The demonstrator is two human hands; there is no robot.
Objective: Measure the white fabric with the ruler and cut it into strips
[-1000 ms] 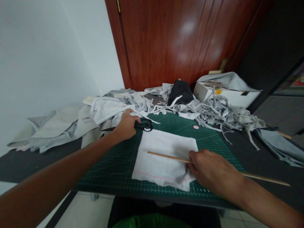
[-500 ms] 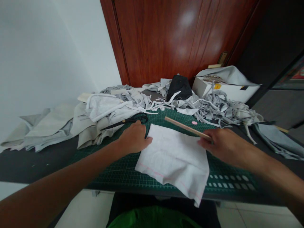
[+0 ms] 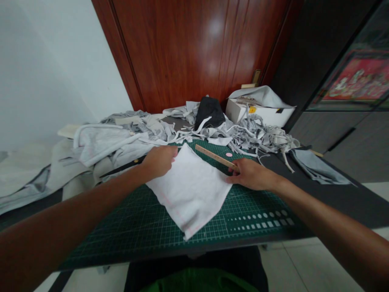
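A white cloth (image 3: 194, 186) with faint pink lines lies turned cornerwise over the green cutting mat (image 3: 121, 223). My left hand (image 3: 161, 161) is closed on its upper left edge. In my right hand (image 3: 251, 173) is the end of a wooden ruler (image 3: 215, 157), which points up and left above the cloth's upper right edge. The thumb of that hand touches the cloth's right corner; whether it pinches the corner is unclear. Black scissors (image 3: 133, 162) lie left of my left hand, partly hidden by it.
White and grey fabric pieces (image 3: 100, 142) pile up at the left. Tangled strips (image 3: 255, 129) lie at the back right, near a black cloth bundle (image 3: 209, 111) and a white box (image 3: 270, 115). A pink disc (image 3: 229, 154) sits beyond the ruler. Folded grey fabric (image 3: 319, 166) lies at the right.
The cloth has turned, so one corner points at me. My right hand, with the ruler, has moved in toward the cloth's right corner. The camera view has swung right.
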